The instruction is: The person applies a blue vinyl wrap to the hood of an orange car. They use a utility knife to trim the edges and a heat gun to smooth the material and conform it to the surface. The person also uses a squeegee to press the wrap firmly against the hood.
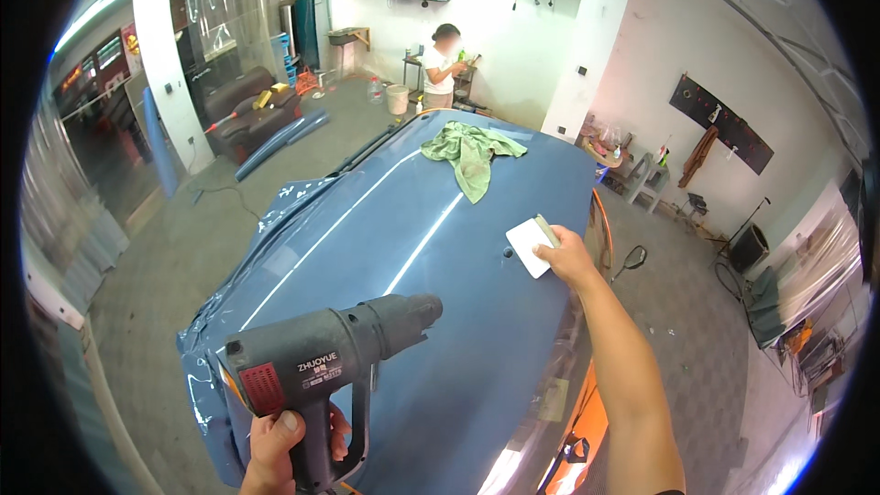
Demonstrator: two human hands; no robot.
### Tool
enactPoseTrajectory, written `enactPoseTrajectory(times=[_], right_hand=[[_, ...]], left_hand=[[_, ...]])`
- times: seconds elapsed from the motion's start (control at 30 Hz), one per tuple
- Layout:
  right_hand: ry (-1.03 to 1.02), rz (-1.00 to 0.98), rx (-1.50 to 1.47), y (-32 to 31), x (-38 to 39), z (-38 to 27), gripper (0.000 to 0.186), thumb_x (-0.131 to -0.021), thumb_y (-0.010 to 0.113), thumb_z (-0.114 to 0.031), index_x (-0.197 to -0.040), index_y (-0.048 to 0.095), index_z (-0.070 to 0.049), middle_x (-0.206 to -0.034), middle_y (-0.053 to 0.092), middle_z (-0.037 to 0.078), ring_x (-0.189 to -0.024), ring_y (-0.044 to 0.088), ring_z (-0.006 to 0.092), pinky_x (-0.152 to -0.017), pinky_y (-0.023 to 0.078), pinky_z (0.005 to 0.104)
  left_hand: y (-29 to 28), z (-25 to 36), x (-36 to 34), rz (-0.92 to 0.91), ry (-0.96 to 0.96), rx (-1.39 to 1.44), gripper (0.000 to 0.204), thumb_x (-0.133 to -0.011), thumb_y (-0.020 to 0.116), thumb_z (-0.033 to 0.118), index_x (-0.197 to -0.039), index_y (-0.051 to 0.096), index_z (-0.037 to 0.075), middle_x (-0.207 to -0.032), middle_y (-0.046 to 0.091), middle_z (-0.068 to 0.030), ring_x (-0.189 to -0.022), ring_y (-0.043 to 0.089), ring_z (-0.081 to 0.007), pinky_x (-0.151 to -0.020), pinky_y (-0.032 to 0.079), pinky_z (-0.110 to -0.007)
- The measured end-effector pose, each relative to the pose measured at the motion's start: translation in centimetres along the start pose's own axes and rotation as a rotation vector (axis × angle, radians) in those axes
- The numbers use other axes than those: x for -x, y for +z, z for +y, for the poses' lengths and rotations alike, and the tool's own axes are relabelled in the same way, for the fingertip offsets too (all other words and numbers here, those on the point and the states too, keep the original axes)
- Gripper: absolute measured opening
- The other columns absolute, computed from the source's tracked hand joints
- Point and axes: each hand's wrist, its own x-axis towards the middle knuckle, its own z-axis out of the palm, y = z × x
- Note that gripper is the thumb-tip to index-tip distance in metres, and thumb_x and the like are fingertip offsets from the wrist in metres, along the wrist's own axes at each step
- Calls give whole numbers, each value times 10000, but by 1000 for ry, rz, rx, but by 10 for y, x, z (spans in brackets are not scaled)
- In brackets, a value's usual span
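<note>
A dark grey heat gun (321,348) fills the lower left, its handle wrapped by my left hand (275,449). Its nozzle points right, over a blue film (449,357) that covers the car roof. My right hand (570,258) grips a white squeegee (528,247) with a greenish edge strip, by the right side of the roof. Whether the squeegee presses on the film, I cannot tell. A small dark round spot (508,252) lies just left of it. Farther up the roof is a crumpled green cloth (472,154).
Loose film bunches along the car's left edge (206,362). Orange bodywork (591,422) and a side mirror (632,259) show at the right. Another person (440,69) stands by the far wall. A brown sofa (247,105), a bucket (397,99) and a grey step stool (648,179) stand around the car.
</note>
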Motion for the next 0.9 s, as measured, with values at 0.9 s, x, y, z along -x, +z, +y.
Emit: enactPoseTrajectory(times=[0.9], right_hand=[[-895,142,823,3,80,-38,333,-768,666,16,-1081,703,-92,-1087,711,49,-1012,669,275,-893,504,410]], left_hand=[[16,-10,-24,-252,-50,21,617,-892,768,463,-1226,609,-31,-916,702,-134,-702,675,-199,-630,554,-303]])
